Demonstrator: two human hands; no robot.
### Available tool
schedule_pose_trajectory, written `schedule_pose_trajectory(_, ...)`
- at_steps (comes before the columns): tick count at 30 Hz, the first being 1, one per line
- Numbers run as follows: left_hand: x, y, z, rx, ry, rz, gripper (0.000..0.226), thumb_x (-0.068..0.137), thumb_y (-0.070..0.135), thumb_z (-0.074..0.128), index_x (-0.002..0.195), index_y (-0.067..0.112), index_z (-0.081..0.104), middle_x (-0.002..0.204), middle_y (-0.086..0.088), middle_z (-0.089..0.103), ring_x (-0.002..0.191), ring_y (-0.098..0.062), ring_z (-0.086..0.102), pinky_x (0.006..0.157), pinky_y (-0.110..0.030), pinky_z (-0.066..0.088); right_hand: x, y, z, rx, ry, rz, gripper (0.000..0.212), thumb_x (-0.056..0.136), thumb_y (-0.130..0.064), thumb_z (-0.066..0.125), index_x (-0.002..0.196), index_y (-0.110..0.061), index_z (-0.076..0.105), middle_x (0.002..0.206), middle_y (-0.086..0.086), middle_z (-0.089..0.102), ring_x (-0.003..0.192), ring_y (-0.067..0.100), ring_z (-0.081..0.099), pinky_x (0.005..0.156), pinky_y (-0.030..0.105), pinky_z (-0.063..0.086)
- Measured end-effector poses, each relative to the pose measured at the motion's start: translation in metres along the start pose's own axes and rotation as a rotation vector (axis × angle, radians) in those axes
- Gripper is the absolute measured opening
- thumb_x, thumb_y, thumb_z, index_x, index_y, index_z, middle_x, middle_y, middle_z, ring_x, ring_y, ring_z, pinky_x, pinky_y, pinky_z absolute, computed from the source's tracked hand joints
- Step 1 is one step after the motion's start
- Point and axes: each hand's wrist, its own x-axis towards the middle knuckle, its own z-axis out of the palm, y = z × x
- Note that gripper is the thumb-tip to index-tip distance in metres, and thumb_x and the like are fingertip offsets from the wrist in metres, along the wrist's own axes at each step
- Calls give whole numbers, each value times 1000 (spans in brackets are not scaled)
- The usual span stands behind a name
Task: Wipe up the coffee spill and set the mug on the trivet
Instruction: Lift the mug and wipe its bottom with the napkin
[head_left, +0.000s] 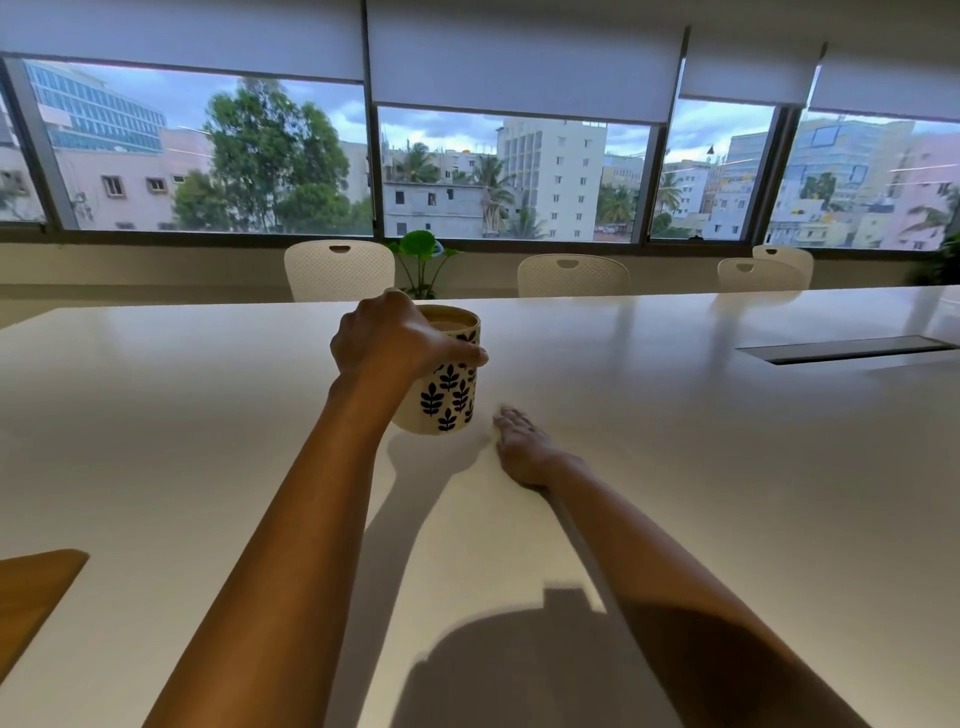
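1 long white bench (675, 467) fills most of the room in front of me, glossy and catching the daylight. Behind it runs a wall of windows (509, 171), 4 panes that I can count, each with a pale roller blind (524, 57) drawn partway down, and buildings and trees outside. 4 white perforated chairs (338, 270) stand along the far edge of the bench, with 1 small green plant (423, 260) between the first 2 from the left. 1 dark recessed slot (847, 349) is set into the bench top at the right. At the near left edge lies 1 wooden piece (31, 592), only a corner of it in sight, well apart from everything else; whether it is the trivet I cannot tell.

2 bare forearms reach out over the bench. The left hand (387, 340) is wrapped around the upper part of 1 cream mug (447, 395) with dark leaf prints, thumb across the front, and pale brown coffee shows inside the rim. The mug stands near the middle of the bench. The right hand (522, 447) lies flat and released, palm down on the bench just beside the mug's base, fingers blurred. Whether anything lies beneath that palm I cannot tell.
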Motion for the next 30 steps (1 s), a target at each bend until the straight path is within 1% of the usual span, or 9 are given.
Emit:
schedule_pose_trajectory(10,2,-2,-9,-13,21,-14,85,59,61,77,121,6,55,118,-15,63,111,-34,58,78,-33,42,-70,-51,11,378,-303,-581,42,102,-20,30,144,-22,34,150,0,37,136,11,34,114,24,21)
schedule_pose_trajectory(12,1,-2,-10,-17,23,-11,84,59,60,77,119,6,55,117,-15,63,111,-33,58,77,-32,41,-83,-45,-3,839,-426,-484,34,100,-25,36,133,-24,46,130,-8,54,115,2,54,99,17,42)
schedule_pose_trajectory(15,0,-2,-10,-23,24,-2,83,59,60,77,118,5,56,116,-15,64,109,-33,59,75,-31,41,-79,-29,-20,1333,-305,-86,26,100,-18,40,118,-22,58,115,3,61,100,18,60,87,32,51)
schedule_pose_trajectory(17,-2,-2,-9,-27,31,3,83,60,60,77,119,5,55,117,-15,64,110,-33,59,73,-30,40,-76,-21,-24,1162,-175,51,28,100,-10,39,120,-17,57,117,11,56,101,24,57,86,36,48)
schedule_pose_trajectory(20,-5,-1,-6,-25,25,10,81,61,59,76,119,6,56,117,-14,63,109,-32,58,73,-30,38,-74,-7,-25,227,309,-60,39,94,4,41,127,-13,54,132,12,47,120,25,47,95,28,43)
schedule_pose_trajectory(22,-4,-1,-5,-21,16,15,80,62,60,76,118,6,57,115,-14,65,107,-33,60,73,-30,40,-77,-8,-28,48,551,-277,45,86,13,50,123,-10,59,130,11,53,117,25,52,91,27,47)
schedule_pose_trajectory(25,-3,-1,-4,-10,2,2,83,61,60,76,120,5,55,117,-15,64,108,-34,60,76,-32,43,-81,-19,-18,22,382,-510,37,94,-5,49,130,-12,54,138,8,51,125,22,49,105,33,43)
schedule_pose_trajectory(27,-3,-1,-4,-7,2,4,84,61,60,76,121,5,55,117,-15,63,109,-34,59,77,-32,42,-83,-21,0,-99,166,-496,45,103,-28,29,146,-16,32,156,4,27,145,19,22,120,33,19)
schedule_pose_trajectory(30,-2,-2,-4,-3,4,5,84,61,60,76,122,6,54,118,-15,63,111,-34,58,77,-32,41,-85,-22,12,-114,-52,-391,54,102,-38,12,152,-19,3,161,-1,-3,147,9,-9,118,27,-6)
